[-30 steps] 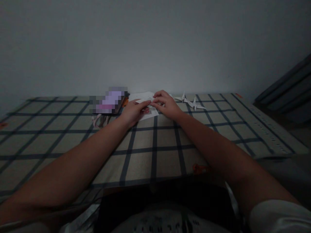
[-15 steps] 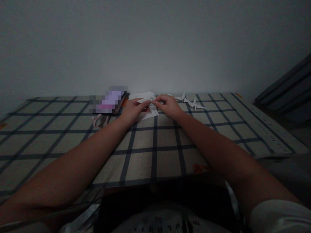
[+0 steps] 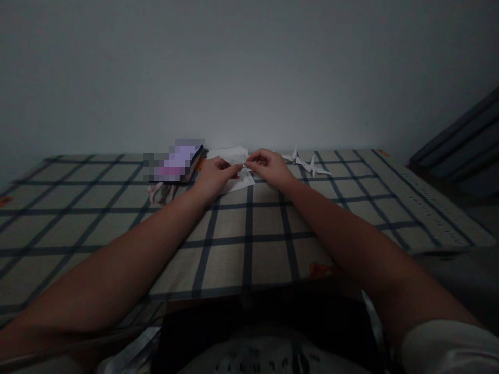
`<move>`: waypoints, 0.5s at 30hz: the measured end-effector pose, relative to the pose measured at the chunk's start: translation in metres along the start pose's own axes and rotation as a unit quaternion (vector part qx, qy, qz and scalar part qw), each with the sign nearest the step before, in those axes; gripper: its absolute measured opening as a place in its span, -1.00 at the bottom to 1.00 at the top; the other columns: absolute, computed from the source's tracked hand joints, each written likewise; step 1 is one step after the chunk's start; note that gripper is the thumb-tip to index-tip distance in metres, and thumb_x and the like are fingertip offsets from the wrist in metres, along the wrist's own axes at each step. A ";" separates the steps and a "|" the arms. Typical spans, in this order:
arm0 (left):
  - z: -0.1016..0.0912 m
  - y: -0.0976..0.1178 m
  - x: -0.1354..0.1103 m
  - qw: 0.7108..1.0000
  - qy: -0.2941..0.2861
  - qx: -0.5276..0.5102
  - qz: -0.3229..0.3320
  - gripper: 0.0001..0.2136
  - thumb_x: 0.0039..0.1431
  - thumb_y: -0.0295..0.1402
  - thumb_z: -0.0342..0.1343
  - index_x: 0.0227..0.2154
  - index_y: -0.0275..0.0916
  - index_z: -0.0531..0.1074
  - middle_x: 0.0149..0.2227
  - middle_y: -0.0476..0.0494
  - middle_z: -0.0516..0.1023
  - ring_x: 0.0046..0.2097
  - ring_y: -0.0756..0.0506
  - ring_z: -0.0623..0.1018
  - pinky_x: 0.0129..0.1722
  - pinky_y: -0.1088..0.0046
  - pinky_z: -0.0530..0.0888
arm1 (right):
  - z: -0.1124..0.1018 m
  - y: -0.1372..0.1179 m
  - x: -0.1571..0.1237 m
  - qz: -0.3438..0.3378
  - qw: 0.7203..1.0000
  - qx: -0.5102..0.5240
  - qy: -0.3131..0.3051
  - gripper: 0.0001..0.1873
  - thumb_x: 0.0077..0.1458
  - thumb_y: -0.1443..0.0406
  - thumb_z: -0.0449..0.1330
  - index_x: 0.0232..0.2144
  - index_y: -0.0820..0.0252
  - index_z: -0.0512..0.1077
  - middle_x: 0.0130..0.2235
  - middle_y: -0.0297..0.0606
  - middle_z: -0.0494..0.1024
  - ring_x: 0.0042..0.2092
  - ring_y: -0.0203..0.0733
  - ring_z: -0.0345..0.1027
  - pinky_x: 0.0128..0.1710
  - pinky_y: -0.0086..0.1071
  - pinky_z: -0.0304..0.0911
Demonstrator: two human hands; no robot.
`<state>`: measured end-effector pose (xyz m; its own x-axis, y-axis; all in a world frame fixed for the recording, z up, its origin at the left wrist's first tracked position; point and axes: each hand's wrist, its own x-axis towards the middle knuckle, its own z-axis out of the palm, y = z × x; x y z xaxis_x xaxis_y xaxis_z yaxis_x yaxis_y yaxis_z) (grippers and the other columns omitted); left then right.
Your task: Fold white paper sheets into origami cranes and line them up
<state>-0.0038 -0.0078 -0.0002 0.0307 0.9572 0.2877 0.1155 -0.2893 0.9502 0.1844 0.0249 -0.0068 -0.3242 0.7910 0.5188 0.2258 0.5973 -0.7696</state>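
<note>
Currently | paper piece: over the white sheets | left hand: sheets' left side; right hand: sheets' right side; equally near | fingers: both sets pinched nearly together on the piece, between fingertips | long axis: cannot tell

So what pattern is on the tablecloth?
The tablecloth has dark blue grid lines on beige, best seen in the head view.

I have both arms stretched forward and converging, the left arm and right arm bare along the forearms. My left hand and right hand nearly meet at the fingertips, each pinching with bent fingers.
</note>
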 end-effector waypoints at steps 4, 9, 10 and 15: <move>0.002 -0.002 0.000 0.999 0.014 -0.023 -0.017 -0.68 -0.12 -0.19 0.40 -0.36 -0.31 0.58 -0.35 -0.14 0.62 -0.36 -0.02 0.53 -0.29 0.47 0.47 | 0.000 0.001 0.000 0.009 1.000 0.016 -0.004 -0.71 0.10 0.09 0.27 -0.28 0.22 0.49 -0.35 -0.28 0.52 -0.33 -0.27 0.36 -0.29 -0.36 0.27; 0.005 -0.002 0.000 0.995 -0.016 -0.079 -0.056 -0.67 -0.16 -0.20 0.43 -0.37 -0.29 0.57 -0.29 -0.14 0.62 -0.30 -0.01 0.54 -0.26 0.49 0.47 | 0.000 0.003 0.000 0.010 1.000 0.009 0.009 -0.73 0.10 0.11 0.27 -0.29 0.20 0.50 -0.31 -0.26 0.54 -0.28 -0.25 0.39 -0.24 -0.34 0.31; 0.005 -0.002 0.001 0.995 -0.018 -0.086 -0.057 -0.68 -0.16 -0.21 0.43 -0.37 -0.29 0.57 -0.30 -0.13 0.62 -0.31 -0.01 0.53 -0.26 0.49 0.47 | 0.000 0.003 0.000 0.010 1.000 0.017 0.011 -0.73 0.10 0.11 0.27 -0.28 0.20 0.49 -0.31 -0.26 0.55 -0.28 -0.25 0.39 -0.23 -0.34 0.31; 0.003 -0.002 0.002 0.995 -0.016 -0.077 -0.055 -0.72 -0.15 -0.26 0.41 -0.36 -0.29 0.58 -0.32 -0.12 0.61 -0.33 0.00 0.52 -0.29 0.50 0.45 | 0.001 0.000 0.001 0.021 0.998 0.062 0.024 -0.71 0.09 0.18 0.28 -0.15 0.16 0.42 -0.33 -0.31 0.54 -0.29 -0.28 0.42 -0.22 -0.37 0.33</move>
<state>-0.0007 -0.0058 -0.0019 0.0577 0.9821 0.1795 -0.0345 -0.1777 0.9835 0.1831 0.0260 -0.0066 -0.2728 0.8219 0.5000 0.1220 0.5451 -0.8295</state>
